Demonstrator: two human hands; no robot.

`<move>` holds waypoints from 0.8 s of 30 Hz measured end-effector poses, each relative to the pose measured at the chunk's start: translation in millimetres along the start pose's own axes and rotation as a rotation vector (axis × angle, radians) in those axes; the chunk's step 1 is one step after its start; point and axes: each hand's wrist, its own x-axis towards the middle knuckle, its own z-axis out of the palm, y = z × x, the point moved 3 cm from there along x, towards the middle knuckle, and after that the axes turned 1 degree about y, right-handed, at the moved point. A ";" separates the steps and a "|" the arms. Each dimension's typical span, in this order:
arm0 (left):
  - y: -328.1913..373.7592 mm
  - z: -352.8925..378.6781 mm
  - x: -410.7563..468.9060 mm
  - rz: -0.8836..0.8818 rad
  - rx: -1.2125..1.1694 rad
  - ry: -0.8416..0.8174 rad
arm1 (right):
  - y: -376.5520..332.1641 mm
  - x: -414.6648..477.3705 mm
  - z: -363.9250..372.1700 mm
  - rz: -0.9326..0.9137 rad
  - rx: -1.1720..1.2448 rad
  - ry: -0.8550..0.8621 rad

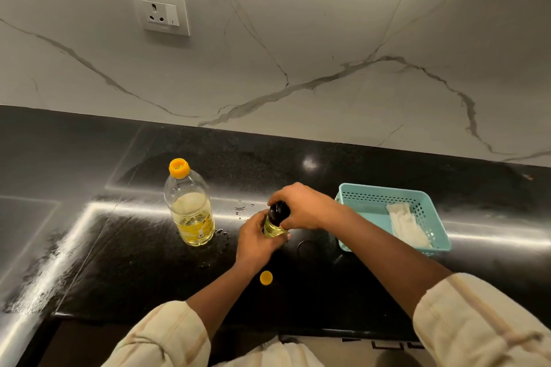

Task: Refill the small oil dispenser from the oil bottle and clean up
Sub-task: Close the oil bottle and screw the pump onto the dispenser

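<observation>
A black polished counter [343, 292] runs under a white marble-patterned wall [298, 39], which carries a white socket plate [160, 11]. A teal perforated basket [372, 211] sits on the counter at the right, with a folded white cloth [407, 225] lying inside it against the right half. The oil bottle [190, 211] stands upright on the left side of the counter, clear plastic, about 1 third full of yellow oil, with an orange ring [179, 168] at its mouth. Both forearms reach in from the bottom edge, each in a rolled cream sleeve [483, 325].

The right hand [304, 207] covers the black top [278, 211] of the small oil dispenser [272, 228], its grip curled tightly over that top from above and from the right. The left hand [256, 240] wraps the dispenser's glass body from the left, its grip pressed around it, so only a strip of yellow oil shows between the 2 hands. The dispenser stands upright between the bottle and the basket, apart from both; whether its base touches the counter is hidden by the left hand.

A small orange cap [266, 278] lies loose on the counter just nearer than the left wrist. Droplets [243, 207] and wet smears speckle the counter between the bottle and the dispenser.
</observation>
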 end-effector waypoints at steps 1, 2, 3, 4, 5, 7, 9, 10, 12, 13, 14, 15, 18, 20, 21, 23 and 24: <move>0.0 0.4 0.3 0.000 0.002 0.001 | -2.2 3.6 1.9 -0.011 -0.036 -0.013; -0.6 1.3 0.5 0.005 0.002 0.002 | -4.4 6.0 3.0 -0.017 -0.071 -0.026; 0.2 1.3 0.0 0.006 0.002 0.008 | -6.6 7.8 2.9 -0.021 -0.103 -0.035; 0.4 1.7 -0.3 0.005 -0.003 0.013 | -7.6 9.2 2.5 -0.019 -0.127 -0.035; 1.1 2.2 -0.7 0.003 -0.009 0.015 | -8.1 10.5 1.3 0.000 -0.146 -0.023; 0.7 4.0 -1.3 -0.004 -0.012 0.012 | -10.2 11.0 0.9 0.067 -0.187 0.019; 1.4 4.9 -2.4 0.000 -0.008 0.020 | -11.8 11.9 5.9 0.131 -0.233 0.056; 1.0 5.0 -2.8 0.000 -0.006 0.029 | -13.0 11.4 7.5 0.144 -0.259 0.072; 1.7 4.2 -2.6 -0.011 -0.001 0.027 | -13.4 11.5 6.2 0.138 -0.263 0.063; 2.3 4.2 -2.4 -0.017 0.000 0.015 | -12.9 11.4 4.8 0.115 -0.238 0.028; 2.5 4.8 -1.8 -0.021 0.000 0.010 | -12.7 11.2 3.1 0.073 -0.213 -0.020; 2.8 4.6 -1.5 -0.022 0.007 0.015 | -12.1 11.2 1.9 0.029 -0.200 -0.064; 3.6 4.7 -1.0 -0.018 0.019 0.020 | -14.0 10.7 2.8 -0.026 -0.223 -0.089; 3.9 5.2 -2.0 -0.013 0.007 0.011 | -15.1 11.2 2.4 0.030 -0.240 -0.030; 4.1 5.0 -2.5 -0.014 0.000 0.006 | -15.3 11.9 2.3 0.072 -0.227 0.004; 4.6 4.6 -3.3 -0.007 -0.008 0.004 | -16.4 11.4 2.5 0.123 -0.222 0.052; 4.8 4.4 -3.3 -0.008 -0.013 0.001 | -16.9 12.1 2.5 0.121 -0.238 0.052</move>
